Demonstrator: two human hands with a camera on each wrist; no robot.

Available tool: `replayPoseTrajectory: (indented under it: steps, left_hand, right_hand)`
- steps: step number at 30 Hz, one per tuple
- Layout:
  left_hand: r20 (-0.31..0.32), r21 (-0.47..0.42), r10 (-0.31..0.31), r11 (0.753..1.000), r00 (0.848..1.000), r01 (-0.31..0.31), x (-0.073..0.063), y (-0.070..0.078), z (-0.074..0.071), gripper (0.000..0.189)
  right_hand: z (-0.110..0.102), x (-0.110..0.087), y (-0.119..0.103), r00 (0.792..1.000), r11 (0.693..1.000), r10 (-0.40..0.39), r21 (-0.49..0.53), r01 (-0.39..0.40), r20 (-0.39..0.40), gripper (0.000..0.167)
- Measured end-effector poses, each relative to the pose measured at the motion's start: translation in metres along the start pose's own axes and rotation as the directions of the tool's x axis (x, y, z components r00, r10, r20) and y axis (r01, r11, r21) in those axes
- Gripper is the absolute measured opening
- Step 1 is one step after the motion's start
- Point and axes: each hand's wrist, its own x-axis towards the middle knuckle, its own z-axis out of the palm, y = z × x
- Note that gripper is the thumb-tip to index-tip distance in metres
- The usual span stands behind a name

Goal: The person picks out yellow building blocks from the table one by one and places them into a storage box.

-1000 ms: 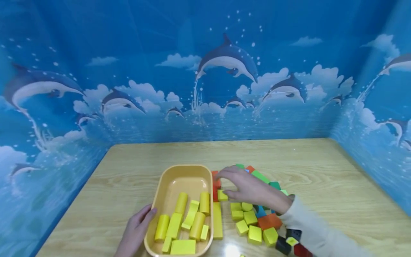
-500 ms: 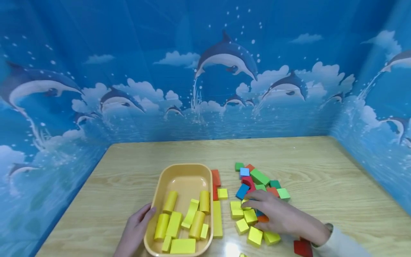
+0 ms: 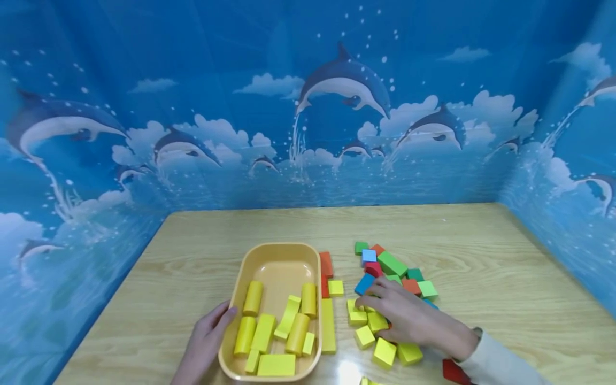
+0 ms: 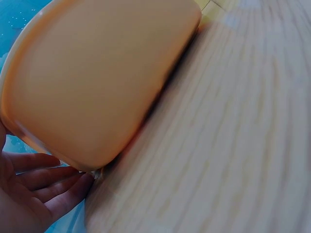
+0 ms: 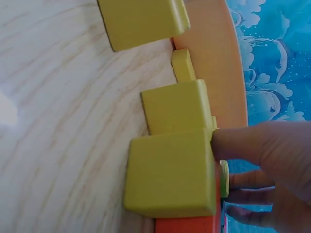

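Note:
My left hand grips the left rim of a tan plastic tray, thumb over the edge and fingers against the outer wall. Inside the tray lie several yellow blocks, among them cylinders and a curved piece. My right hand is down in the loose blocks right of the tray, fingers bent over a cluster of yellow cubes. In the right wrist view, its fingertips touch a round yellow-green block, and the thumb is beside a yellow cube. Whether it pinches anything is partly hidden.
Along the tray's right side are a long yellow block, a small yellow block and red blocks. Behind my right hand lie green, blue and red blocks. A dolphin-print backdrop encloses the table.
My right hand has moved from beside the tray rightward and nearer, over the yellow cubes, leaving a small yellow block there. One yellow cylinder in the tray has shifted left. My left hand stays put.

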Motion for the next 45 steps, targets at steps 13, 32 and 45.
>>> replayPoseTrajectory:
  steps: [13, 32, 45]
  left_hand:
    - [0.008, -0.022, 0.001, 1.000, 1.000, -0.001, -0.001, 0.001, 0.000, 0.047]
    - [-0.011, 0.027, 0.017, 1.000, 1.000, -0.017, 0.001, -0.002, 0.001, 0.047]
    - [-0.003, 0.009, 0.017, 1.000, 1.000, -0.017, 0.001, -0.002, 0.000, 0.049]
  right_hand:
    - [-0.017, 0.008, -0.005, 0.989, 0.993, -0.115, 0.001, 0.115, -0.098, 0.042]
    - [-0.009, 0.133, -0.049, 0.958, 0.973, -0.226, -0.002, 0.229, -0.177, 0.026]
    - [0.008, 0.138, -0.050, 0.967, 0.968, -0.252, -0.031, 0.250, -0.044, 0.018]
